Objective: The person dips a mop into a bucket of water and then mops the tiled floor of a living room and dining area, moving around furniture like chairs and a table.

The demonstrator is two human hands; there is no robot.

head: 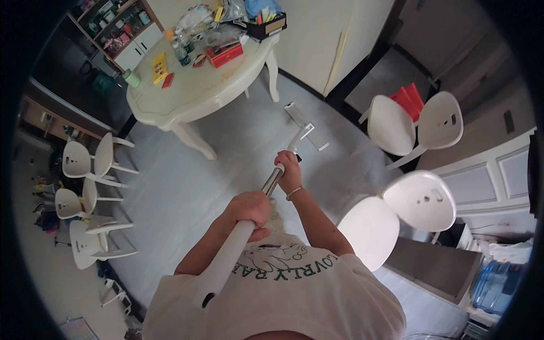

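Observation:
A flat mop with a long white handle (227,259) slants across my front, its upper end by my chest. My left hand (250,210) is wrapped around the handle where the white grip meets the metal tube (271,182). Farther down, my right hand (290,170) grips the shaft near a white joint; a bracelet circles that wrist. Beyond my right hand, the mop's flat rectangular head (318,138) lies on the grey floor (242,144), between the table and the chairs on the right. Its underside is hidden.
Ahead on the left stands a cream table (195,93) with curved legs, bearing bottles, boxes and plastic bags. White chairs (369,233) stand close on my right, one farther off beside a red bag (409,102). Several more chairs (77,159) line the left wall. A cabinet (314,42) rises ahead.

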